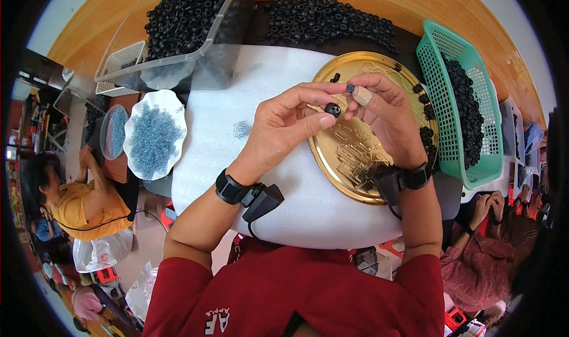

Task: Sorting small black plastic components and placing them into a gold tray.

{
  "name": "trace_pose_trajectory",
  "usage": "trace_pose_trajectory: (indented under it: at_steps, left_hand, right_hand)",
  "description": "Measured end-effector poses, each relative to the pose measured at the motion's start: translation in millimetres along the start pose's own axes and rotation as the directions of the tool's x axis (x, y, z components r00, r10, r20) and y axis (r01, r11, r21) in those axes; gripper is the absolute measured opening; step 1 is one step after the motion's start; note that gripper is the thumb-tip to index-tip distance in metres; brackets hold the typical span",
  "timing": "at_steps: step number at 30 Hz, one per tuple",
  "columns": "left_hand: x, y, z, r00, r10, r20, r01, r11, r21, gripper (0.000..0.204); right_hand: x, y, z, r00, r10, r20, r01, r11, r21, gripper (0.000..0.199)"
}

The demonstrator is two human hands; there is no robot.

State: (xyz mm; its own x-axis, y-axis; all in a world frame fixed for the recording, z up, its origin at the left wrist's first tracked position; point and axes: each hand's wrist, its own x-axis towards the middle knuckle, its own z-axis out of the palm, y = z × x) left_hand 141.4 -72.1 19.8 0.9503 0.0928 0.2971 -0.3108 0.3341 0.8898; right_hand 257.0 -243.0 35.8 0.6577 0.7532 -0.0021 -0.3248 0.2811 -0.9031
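Both my hands are raised close together over the left part of a round gold tray (329, 150). Between the thumb and fingers of my left hand (277, 121) is a round black piece with a hollow opening (333, 109). A small dark cylindrical piece (349, 89) is pinched at the fingertips of my right hand (394, 115), close to the left fingertips. Beige tape (362, 96) wraps one digit of that hand. Thin gold-coloured pieces (358, 162) and several black pieces (427, 137) lie in the tray. Each wrist wears a black strap with a device.
A clear box (204, 53) of black rings stands back left, and more black rings (332, 20) lie behind. On the left is a scalloped white dish (179, 121) of bluish beads. A green basket (492, 124) of black pieces stands right. People sit on both sides.
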Motion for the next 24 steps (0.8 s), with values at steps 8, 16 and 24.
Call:
trace_pose_trajectory:
  at_steps: [8, 16, 24]
  left_hand:
    - [-1.1, 0.8, 1.2, 0.975, -0.187, -0.119, 0.189, 0.982, 0.009, 0.024]
    - [-1.5, 0.0, 2.9, 0.974, -0.198, -0.109, 0.204, 0.978, 0.051, 0.022]
    - [-4.0, -4.3, 2.4, 0.972, -0.211, -0.103, 0.217, 0.975, 0.054, 0.022]
  right_hand:
    - [-11.8, -18.1, 17.7, 0.994, -0.064, -0.085, 0.014, 0.870, -0.493, 0.020]
    - [-14.3, -6.5, 18.1, 0.983, -0.180, 0.037, 0.171, 0.825, -0.538, 0.018]
    - [-13.3, -10.9, 12.3, 0.971, -0.173, 0.164, 0.238, 0.709, -0.663, 0.017]
